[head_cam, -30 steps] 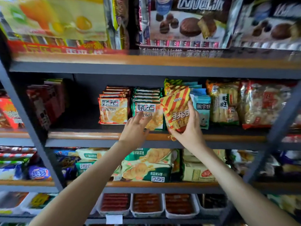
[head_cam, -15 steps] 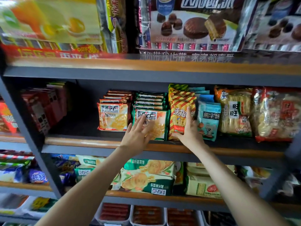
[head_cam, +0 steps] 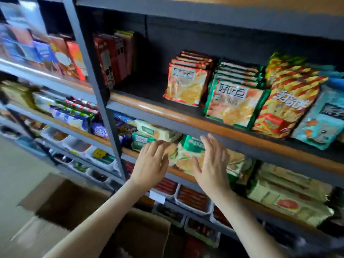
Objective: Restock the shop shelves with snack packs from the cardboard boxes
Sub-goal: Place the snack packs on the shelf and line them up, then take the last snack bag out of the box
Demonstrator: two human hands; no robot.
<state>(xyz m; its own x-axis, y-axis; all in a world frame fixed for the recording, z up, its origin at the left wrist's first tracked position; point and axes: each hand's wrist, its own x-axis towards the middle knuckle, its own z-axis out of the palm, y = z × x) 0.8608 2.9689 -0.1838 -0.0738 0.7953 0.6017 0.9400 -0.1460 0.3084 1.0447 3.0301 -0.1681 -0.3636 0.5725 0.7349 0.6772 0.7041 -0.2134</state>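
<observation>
The red-and-yellow striped snack pack stands upright on the middle shelf, between a row of green-edged cracker packs and a teal pack. My left hand and my right hand hover below that shelf, in front of the lower shelf's green biscuit packs. Both hands have spread fingers and hold nothing. An open cardboard box sits on the floor at the lower left.
Orange cracker packs stand left of the green-edged row. Red boxes sit at the shelf's left end, with a bare stretch between. A grey upright post divides the shelving. White trays of snacks line the bottom shelf.
My right hand let go of the striped pack, which now stands on the shelf. Both hands dropped below the middle shelf. The view swung down and left, bringing the cardboard box into sight.
</observation>
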